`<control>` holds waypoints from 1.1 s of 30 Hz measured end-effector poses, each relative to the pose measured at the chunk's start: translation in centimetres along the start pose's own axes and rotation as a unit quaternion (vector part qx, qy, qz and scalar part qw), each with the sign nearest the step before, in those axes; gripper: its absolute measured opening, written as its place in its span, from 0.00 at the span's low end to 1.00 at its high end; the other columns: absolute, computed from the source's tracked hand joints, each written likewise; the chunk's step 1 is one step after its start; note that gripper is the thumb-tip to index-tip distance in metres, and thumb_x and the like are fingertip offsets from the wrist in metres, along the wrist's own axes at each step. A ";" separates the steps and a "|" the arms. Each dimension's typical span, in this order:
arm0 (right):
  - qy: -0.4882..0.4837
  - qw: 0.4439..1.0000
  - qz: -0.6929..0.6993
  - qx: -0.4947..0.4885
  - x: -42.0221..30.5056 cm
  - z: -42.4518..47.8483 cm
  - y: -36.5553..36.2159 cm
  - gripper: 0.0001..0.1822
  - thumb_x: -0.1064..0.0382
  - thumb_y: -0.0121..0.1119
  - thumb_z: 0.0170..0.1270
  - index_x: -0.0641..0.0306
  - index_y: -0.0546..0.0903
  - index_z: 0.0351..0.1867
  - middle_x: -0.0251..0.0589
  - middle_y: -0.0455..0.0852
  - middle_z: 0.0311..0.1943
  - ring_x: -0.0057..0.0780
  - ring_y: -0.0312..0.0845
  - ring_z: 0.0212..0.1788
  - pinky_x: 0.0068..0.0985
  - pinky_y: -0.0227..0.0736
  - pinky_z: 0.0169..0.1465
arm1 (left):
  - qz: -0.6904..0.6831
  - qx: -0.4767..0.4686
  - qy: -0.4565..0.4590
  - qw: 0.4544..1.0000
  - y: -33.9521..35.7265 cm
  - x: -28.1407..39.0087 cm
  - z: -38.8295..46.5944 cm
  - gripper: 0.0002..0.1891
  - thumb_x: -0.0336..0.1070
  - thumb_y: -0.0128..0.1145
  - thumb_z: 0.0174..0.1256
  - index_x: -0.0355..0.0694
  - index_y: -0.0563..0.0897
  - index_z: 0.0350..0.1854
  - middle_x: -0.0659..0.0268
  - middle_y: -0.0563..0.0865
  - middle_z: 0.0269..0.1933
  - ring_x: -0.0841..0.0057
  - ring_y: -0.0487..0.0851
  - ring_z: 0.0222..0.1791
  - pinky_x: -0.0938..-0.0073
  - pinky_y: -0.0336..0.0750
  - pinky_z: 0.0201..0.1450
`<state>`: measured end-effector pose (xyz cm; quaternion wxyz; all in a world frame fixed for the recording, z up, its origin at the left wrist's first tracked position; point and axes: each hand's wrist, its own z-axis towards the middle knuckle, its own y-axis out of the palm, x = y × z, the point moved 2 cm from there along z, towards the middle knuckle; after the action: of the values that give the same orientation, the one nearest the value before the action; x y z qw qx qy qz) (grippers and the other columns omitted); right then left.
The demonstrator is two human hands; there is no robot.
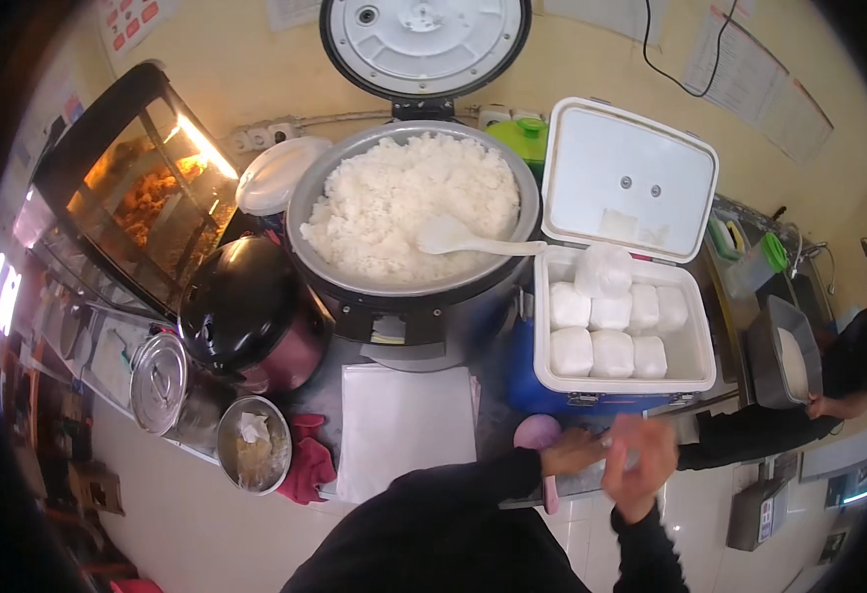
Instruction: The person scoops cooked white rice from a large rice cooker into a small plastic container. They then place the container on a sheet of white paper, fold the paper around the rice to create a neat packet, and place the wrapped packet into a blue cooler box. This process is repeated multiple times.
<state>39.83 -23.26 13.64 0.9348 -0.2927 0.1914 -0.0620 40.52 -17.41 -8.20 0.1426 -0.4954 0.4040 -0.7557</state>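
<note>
My left hand [572, 451] reaches across to the right, low over the counter's front edge, above the handle of a pink plastic ladle [537, 432]. Just right of it my right hand [637, 461] is raised with fingers bent, blurred by motion. Whether either hand holds something is unclear. Behind them stands a blue-and-white cooler box [626, 384], its lid [629, 178] up. Several white wrapped bundles [612, 354] sit inside, with one bundle [604, 271] stacked higher. A stack of white paper sheets [407, 430] lies left of my hands.
A large cooker pot [303, 256] holds cooked rice [418, 193] and a white rice paddle [463, 239]. Leftward are a lit food warmer [152, 185], a black-lidded cooker [248, 311], a lidded steel pot [159, 385], a metal bowl [285, 445] and a red cloth [309, 467]. A person [859, 356] holds a grey tub [767, 356] at right.
</note>
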 end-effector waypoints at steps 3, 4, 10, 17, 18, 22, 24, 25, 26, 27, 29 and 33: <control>-0.042 0.995 0.046 -0.078 -2.3 12.3 2.7 0.12 0.74 0.64 0.56 0.66 0.82 0.43 0.47 0.84 0.40 0.49 0.80 0.40 0.35 0.74 0.44 | -0.127 -0.013 0.001 0.992 -8.8 5.3 -3.5 0.37 0.30 0.65 0.52 0.45 0.69 0.69 0.52 0.68 0.69 0.53 0.74 0.64 0.51 0.73 0.60; -0.095 0.988 0.037 -0.117 -2.4 15.5 4.5 0.18 0.72 0.66 0.56 0.64 0.80 0.49 0.48 0.80 0.46 0.50 0.79 0.40 0.36 0.74 0.47 | -0.169 0.007 0.007 0.986 -10.8 6.6 -5.2 0.39 0.30 0.67 0.50 0.45 0.68 0.69 0.52 0.66 0.70 0.54 0.72 0.66 0.51 0.72 0.63; -0.104 0.893 -0.081 -0.430 0.8 21.7 13.3 0.22 0.72 0.63 0.55 0.55 0.75 0.52 0.50 0.77 0.44 0.54 0.81 0.35 0.43 0.77 0.40 | -0.257 0.255 -0.025 0.932 -18.0 8.1 -18.2 0.52 0.40 0.83 0.39 0.46 0.61 0.69 0.49 0.62 0.71 0.52 0.60 0.73 0.53 0.61 0.72; -0.360 0.838 -0.250 -0.324 -0.8 27.6 19.4 0.15 0.65 0.55 0.61 0.53 0.78 0.51 0.40 0.81 0.37 0.41 0.84 0.35 0.38 0.76 0.34 | -0.305 0.497 -0.048 0.811 -22.5 8.3 -27.6 0.52 0.52 0.81 0.42 0.43 0.60 0.68 0.39 0.65 0.70 0.51 0.68 0.70 0.45 0.67 0.68; -0.361 0.855 -0.244 -0.280 -1.3 29.4 19.0 0.12 0.66 0.57 0.59 0.53 0.81 0.44 0.39 0.82 0.35 0.37 0.84 0.34 0.36 0.73 0.35 | -0.292 0.518 -0.068 0.801 -23.2 8.5 -28.6 0.52 0.52 0.81 0.42 0.43 0.60 0.68 0.39 0.65 0.69 0.51 0.68 0.70 0.45 0.67 0.68; -0.333 0.884 -0.236 -0.230 0.3 32.7 20.5 0.14 0.65 0.61 0.56 0.57 0.81 0.45 0.36 0.81 0.37 0.37 0.84 0.34 0.37 0.75 0.33 | -0.265 0.575 -0.121 0.765 -24.5 7.5 -30.7 0.52 0.52 0.81 0.42 0.43 0.60 0.68 0.40 0.65 0.69 0.52 0.68 0.70 0.46 0.67 0.68; -0.316 0.893 -0.204 -0.246 2.0 30.9 21.4 0.15 0.65 0.61 0.55 0.57 0.81 0.46 0.36 0.80 0.38 0.37 0.84 0.33 0.37 0.75 0.33 | -0.268 0.580 -0.131 0.758 -24.8 6.7 -31.0 0.52 0.52 0.81 0.42 0.43 0.60 0.68 0.40 0.65 0.69 0.52 0.68 0.69 0.46 0.68 0.68; -0.311 0.897 -0.188 -0.252 2.1 30.2 21.4 0.16 0.65 0.61 0.55 0.57 0.81 0.47 0.36 0.80 0.38 0.37 0.84 0.33 0.38 0.76 0.33 | -0.269 0.582 -0.133 0.756 -24.9 6.4 -31.2 0.52 0.52 0.81 0.41 0.43 0.60 0.68 0.41 0.65 0.69 0.52 0.68 0.69 0.46 0.68 0.68; -0.288 0.907 -0.192 -0.240 2.1 29.8 20.9 0.18 0.66 0.61 0.54 0.55 0.82 0.49 0.34 0.80 0.38 0.35 0.83 0.34 0.36 0.75 0.33 | -0.271 0.583 -0.136 0.754 -25.1 6.0 -31.3 0.52 0.52 0.81 0.41 0.43 0.60 0.67 0.41 0.65 0.68 0.52 0.68 0.69 0.47 0.68 0.68; -0.269 0.917 -0.189 -0.227 1.4 29.5 20.2 0.19 0.67 0.60 0.54 0.54 0.82 0.50 0.32 0.81 0.38 0.33 0.83 0.34 0.33 0.75 0.33 | -0.270 0.587 -0.142 0.750 -25.4 5.8 -31.6 0.52 0.52 0.81 0.41 0.43 0.60 0.67 0.41 0.65 0.68 0.53 0.68 0.69 0.47 0.68 0.68; -0.260 0.919 -0.192 -0.226 0.6 28.8 19.4 0.20 0.68 0.60 0.53 0.52 0.83 0.51 0.30 0.81 0.38 0.31 0.83 0.33 0.31 0.75 0.32 | -0.266 0.592 -0.148 0.746 -25.4 5.3 -31.9 0.52 0.52 0.81 0.41 0.43 0.60 0.67 0.42 0.66 0.68 0.53 0.68 0.69 0.47 0.68 0.68; -0.302 0.901 -0.207 -0.234 1.5 27.0 19.3 0.18 0.66 0.61 0.53 0.52 0.85 0.48 0.27 0.82 0.38 0.28 0.81 0.29 0.30 0.75 0.32 | -0.269 0.588 -0.151 0.748 -25.8 4.6 -31.7 0.52 0.52 0.81 0.41 0.43 0.61 0.67 0.42 0.66 0.67 0.54 0.69 0.68 0.48 0.68 0.68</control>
<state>51.89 6.35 22.58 0.8182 -0.5410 -0.1563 -0.1159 15.70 10.97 8.30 0.2552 -0.5093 -0.2972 -0.7662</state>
